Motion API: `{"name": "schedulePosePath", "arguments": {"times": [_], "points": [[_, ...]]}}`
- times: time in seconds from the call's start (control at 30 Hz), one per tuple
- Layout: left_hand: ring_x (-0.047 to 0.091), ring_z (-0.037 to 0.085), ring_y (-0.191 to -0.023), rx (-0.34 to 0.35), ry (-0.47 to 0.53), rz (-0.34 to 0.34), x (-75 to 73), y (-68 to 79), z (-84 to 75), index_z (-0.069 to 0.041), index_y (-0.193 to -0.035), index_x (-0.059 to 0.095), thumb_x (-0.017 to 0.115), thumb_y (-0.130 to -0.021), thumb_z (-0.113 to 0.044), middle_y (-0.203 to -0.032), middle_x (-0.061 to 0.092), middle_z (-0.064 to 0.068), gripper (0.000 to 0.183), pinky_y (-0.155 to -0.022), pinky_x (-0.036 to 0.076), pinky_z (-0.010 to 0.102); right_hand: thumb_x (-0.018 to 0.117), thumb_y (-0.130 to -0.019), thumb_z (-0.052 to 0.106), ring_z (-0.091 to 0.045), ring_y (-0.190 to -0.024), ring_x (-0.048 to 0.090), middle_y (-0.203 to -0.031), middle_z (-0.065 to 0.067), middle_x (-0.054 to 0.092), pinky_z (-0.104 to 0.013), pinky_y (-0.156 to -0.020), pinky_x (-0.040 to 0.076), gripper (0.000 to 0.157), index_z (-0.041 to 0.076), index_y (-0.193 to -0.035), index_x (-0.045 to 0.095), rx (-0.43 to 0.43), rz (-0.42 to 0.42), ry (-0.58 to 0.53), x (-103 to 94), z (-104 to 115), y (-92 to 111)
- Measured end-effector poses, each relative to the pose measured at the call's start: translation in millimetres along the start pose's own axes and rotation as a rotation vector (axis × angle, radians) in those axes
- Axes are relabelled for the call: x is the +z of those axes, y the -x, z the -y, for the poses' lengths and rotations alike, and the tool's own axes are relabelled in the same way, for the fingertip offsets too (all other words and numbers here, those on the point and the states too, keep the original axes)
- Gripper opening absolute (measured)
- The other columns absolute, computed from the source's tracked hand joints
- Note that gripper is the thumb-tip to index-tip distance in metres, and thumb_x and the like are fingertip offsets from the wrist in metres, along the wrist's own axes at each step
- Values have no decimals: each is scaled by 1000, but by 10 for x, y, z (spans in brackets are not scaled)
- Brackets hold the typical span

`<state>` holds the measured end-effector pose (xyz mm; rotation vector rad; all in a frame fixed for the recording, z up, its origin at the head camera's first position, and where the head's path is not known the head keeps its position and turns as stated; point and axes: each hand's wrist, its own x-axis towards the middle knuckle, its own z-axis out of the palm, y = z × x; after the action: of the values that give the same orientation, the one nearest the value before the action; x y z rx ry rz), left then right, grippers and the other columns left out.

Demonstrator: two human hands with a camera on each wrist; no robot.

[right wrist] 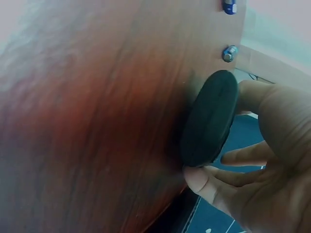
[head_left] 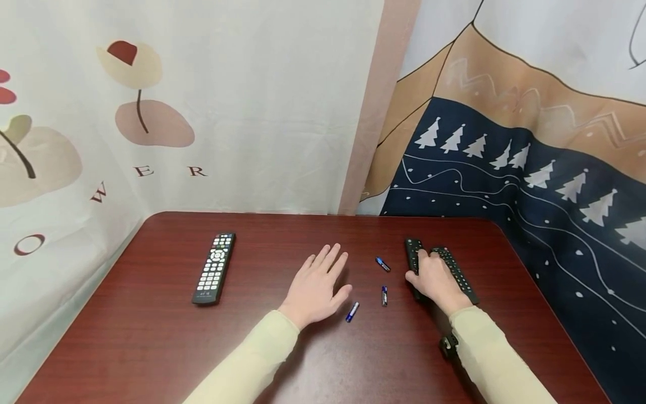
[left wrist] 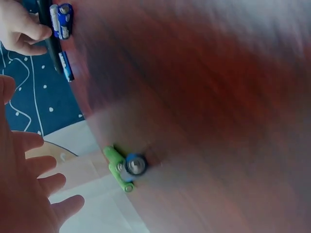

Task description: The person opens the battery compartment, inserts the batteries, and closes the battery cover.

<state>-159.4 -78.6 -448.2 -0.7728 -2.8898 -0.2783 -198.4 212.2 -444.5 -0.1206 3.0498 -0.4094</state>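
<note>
My right hand grips a black remote control on the right of the table. In the right wrist view, the thumb and fingers hold the sides of the remote control, its rounded end facing the camera. My left hand is held over the middle of the table, fingers straight and spread, holding nothing. Between the hands lie small blue batteries: one with a white label, a dark upright-lying battery and a farther battery. The left wrist view also shows green batteries beside a blue battery.
A second black remote control lies right beside the gripped one. Far to the left lies another remote control with white buttons. The dark red wooden table ends at printed curtains behind and on both sides.
</note>
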Motion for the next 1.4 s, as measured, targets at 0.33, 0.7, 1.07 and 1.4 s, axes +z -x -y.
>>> {"name": "schedulePosePath", "arguments": {"times": [0.33,0.7,1.07,1.4], "points": [[30,29,-155,8,23,-14,-6,17,-103,-12,-161,37,48,-105,-48,-168,30,9,68,-122,31,48,64,-94,24,-48,-117,54,-141,-40,47,-59,-96,50,71,-14,-149,38,35,2,-159,-50,55,-19],[35,29,-152,7,31,-54,-33,28,-138,-10,-159,39,50,-104,-47,-166,35,10,67,-120,34,47,61,-91,21,-36,-98,58,-125,-31,61,-50,-85,52,64,-9,-146,47,-61,-125,-320,-47,204,-31],[36,27,-152,17,31,-69,-107,7,-216,-11,-160,39,51,-103,-48,-166,36,7,68,-119,36,47,63,-95,16,-30,-96,66,-122,-23,67,-39,-80,54,55,-2,-145,52,-103,-159,-527,-15,348,-21],[35,28,-152,48,68,-62,-134,-16,-267,-8,-160,38,52,-103,-47,-166,36,9,70,-118,37,51,62,-98,12,-32,-105,70,-127,-24,67,-25,-75,52,52,1,-147,51,-104,-109,-768,14,468,-23]]}}
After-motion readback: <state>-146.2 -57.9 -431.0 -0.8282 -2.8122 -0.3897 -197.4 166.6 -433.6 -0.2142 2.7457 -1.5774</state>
